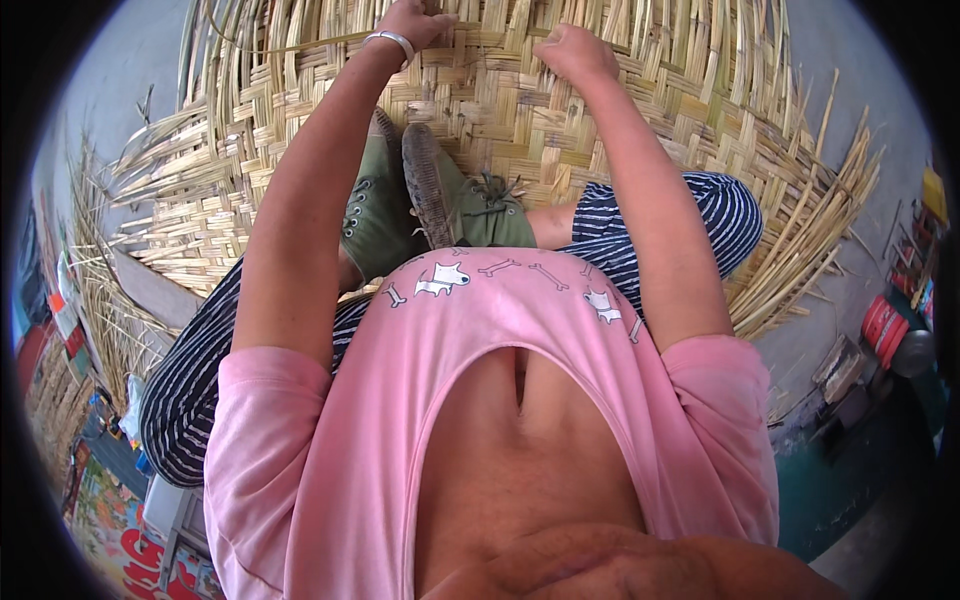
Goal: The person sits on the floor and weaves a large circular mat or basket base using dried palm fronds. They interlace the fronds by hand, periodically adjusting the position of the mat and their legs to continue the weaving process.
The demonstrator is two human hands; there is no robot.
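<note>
A large woven reed mat [560,125] spreads over the floor in front of me, its weave a zigzag of flat, pale yellow-green strips. At its far part, near the upper edge of the view, my left hand [418,24] is closed on a long reed strip [320,43]. That strip lies crosswise over the mat and curls up at its left end. My right hand [578,53] rests on the mat to the right, its fingers curled into a pinch. What those fingers hold is hidden. Loose, unwoven strip ends stick out past the mat's borders on both sides.
My green shoes [485,210] and crossed legs sit on the near part of the mat. Loose straw [95,210] lies along the left. Red round objects [884,330] and a wooden block [840,368] stand on the grey floor [850,240] at right.
</note>
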